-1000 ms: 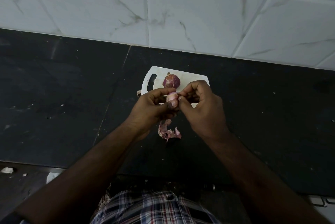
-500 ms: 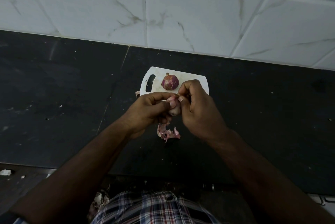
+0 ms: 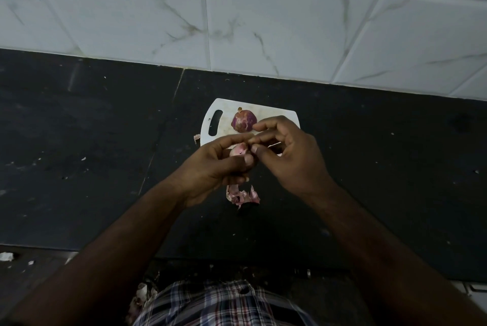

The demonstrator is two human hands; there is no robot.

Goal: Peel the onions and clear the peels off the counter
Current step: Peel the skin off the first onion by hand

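Note:
My left hand grips a small pale pink onion just above the near edge of the white cutting board. My right hand pinches at the top of that onion with thumb and fingertips. A second onion, purple and in its skin, lies on the board behind my hands. A heap of pink peels lies on the black counter below my left hand. One small peel scrap sits at the board's left edge.
A white marble-tiled wall rises behind the counter. Pale scraps lie on the lower ledge at the far left. More peel bits lie by my checked shirt at the counter's front edge.
My left hand has turned the onion a little, so more of its pale side shows. My right fingers have shifted from its side to its top.

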